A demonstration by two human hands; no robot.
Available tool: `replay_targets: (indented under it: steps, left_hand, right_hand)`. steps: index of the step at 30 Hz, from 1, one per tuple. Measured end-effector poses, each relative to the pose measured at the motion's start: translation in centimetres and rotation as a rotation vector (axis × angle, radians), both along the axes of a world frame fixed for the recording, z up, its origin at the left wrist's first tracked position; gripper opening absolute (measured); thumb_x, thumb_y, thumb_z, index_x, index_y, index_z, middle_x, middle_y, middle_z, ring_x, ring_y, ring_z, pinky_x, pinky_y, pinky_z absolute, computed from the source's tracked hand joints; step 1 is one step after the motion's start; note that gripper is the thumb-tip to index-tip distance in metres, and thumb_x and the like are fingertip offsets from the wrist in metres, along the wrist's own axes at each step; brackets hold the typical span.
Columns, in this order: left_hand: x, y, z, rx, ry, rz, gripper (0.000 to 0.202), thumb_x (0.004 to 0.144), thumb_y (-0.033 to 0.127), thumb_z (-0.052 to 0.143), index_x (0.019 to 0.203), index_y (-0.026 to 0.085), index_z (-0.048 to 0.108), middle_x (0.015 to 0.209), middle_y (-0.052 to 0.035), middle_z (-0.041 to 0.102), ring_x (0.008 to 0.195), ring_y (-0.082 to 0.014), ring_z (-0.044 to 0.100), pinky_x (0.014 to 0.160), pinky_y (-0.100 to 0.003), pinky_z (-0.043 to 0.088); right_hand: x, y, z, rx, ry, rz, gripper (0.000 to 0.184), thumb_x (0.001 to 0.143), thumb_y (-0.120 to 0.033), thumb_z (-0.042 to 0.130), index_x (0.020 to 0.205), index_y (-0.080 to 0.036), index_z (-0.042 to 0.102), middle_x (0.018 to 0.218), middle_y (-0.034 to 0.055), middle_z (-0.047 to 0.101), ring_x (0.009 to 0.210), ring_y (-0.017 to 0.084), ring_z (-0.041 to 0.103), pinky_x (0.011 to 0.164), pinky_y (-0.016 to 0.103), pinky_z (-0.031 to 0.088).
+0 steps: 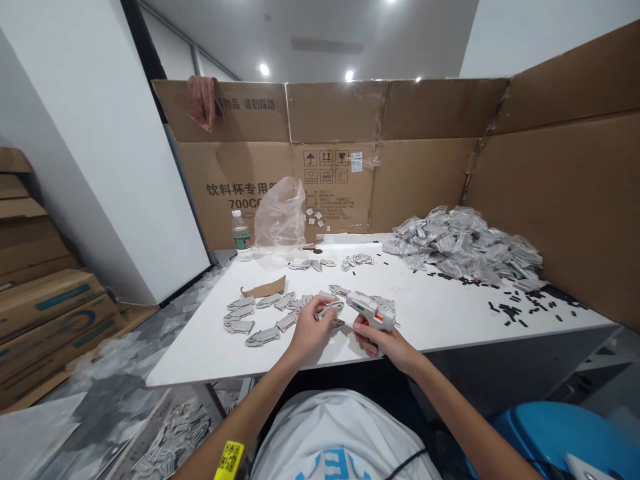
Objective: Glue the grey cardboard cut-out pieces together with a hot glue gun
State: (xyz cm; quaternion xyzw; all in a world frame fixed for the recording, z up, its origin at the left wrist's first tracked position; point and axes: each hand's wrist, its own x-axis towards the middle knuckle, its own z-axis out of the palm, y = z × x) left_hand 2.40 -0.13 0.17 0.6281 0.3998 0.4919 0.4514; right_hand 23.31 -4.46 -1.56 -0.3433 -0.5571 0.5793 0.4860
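My right hand (pixel 373 340) grips a white glue gun (pixel 369 309) with an orange trigger, its nozzle pointing left toward my left hand. My left hand (pixel 310 327) pinches a small grey clip-shaped piece (pixel 331 309) just above the near edge of the white table (pixel 435 313). Several similar grey flat pieces (pixel 263 313) lie in rows to the left of my left hand.
A heap of small clear packets (pixel 465 250) sits at the back right, with small black bits (pixel 520 310) scattered beside it. A water bottle (pixel 242 235) and a clear plastic bag (pixel 283 213) stand at the back left. Cardboard walls (pixel 415 153) enclose the table. More grey pieces (pixel 170 433) lie on the floor.
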Motion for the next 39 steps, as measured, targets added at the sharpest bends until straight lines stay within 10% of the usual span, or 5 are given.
replay_targets:
  steps: [39]
  left_hand:
    - [0.0, 0.4, -0.6, -0.056, -0.094, 0.035, 0.042, 0.092, 0.031, 0.071, 0.131, 0.019, 0.065, 0.106, -0.0097, 0.075, 0.096, -0.0230, 0.078, 0.074, -0.029, 0.065]
  right_hand:
    - [0.0, -0.1, -0.1, 0.003, 0.000, -0.013, 0.047, 0.090, -0.062, 0.083, 0.086, -0.020, 0.062, 0.069, -0.0038, 0.056, 0.050, 0.008, 0.039, 0.053, 0.027, 0.031]
